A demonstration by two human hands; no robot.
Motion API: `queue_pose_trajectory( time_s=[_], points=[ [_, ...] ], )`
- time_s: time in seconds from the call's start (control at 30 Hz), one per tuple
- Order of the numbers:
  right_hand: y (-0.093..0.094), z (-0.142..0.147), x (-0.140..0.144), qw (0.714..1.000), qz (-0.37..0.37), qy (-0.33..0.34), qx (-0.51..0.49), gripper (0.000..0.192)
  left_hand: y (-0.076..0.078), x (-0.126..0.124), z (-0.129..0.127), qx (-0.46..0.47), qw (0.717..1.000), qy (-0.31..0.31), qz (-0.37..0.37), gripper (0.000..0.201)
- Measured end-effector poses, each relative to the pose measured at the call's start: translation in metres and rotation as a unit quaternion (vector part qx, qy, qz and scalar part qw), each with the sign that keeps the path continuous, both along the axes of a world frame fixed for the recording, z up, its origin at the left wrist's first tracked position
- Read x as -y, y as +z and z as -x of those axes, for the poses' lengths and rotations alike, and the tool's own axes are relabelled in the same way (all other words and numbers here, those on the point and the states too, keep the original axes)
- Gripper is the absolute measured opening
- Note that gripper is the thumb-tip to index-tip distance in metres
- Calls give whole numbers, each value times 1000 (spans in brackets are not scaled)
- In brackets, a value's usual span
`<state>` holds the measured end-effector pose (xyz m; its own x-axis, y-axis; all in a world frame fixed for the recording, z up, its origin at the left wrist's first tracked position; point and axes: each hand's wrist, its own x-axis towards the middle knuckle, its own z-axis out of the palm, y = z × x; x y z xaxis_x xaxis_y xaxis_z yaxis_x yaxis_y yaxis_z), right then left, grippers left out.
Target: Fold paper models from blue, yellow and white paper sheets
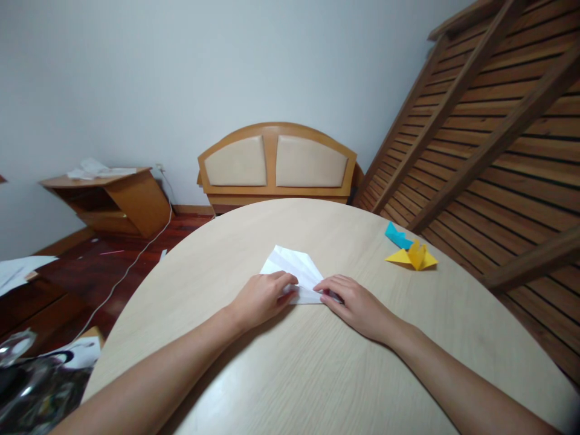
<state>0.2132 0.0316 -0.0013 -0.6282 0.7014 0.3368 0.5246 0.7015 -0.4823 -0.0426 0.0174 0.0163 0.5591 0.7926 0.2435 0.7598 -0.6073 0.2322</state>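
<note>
A folded sheet of white paper (296, 264) with creases lies on the round table, its pointed top facing away from me. My left hand (265, 296) rests over its left side, thumb and fingers closed on the near part of the sheet. At the near right corner, my right hand (356, 302) pinches the paper's edge between thumb and fingers. The fingertips of both hands are a short way apart, and they hide the lower corners of the sheet.
A blue origami piece (398, 236) and a yellow origami piece (414, 256) sit at the right on the pale wooden table (254, 374). Beyond its far edge stands a padded headboard (276, 163). Wooden slats (489, 151) lean at the right; a low cabinet (136, 202) stands left.
</note>
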Motion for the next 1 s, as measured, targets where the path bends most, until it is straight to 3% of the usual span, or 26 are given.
queue_pose_trajectory(
  time_s=[0.27,0.6,0.87,1.0],
  points=[
    [1,2,2,1000,-9,18,4,25,1,-1,-1,-81,992,-31,-91,18],
    [-1,0,1,1000,-18,15,5,27,-11,-11,3,-103,992,29,-68,22],
    [-2,-1,2,1000,-22,-7,-2,29,-5,-7,2,-71,993,82,-36,29],
    [-1,-3,1,1000,-13,-19,-1,27,-1,-1,-2,-59,995,73,-29,34]
  ],
)
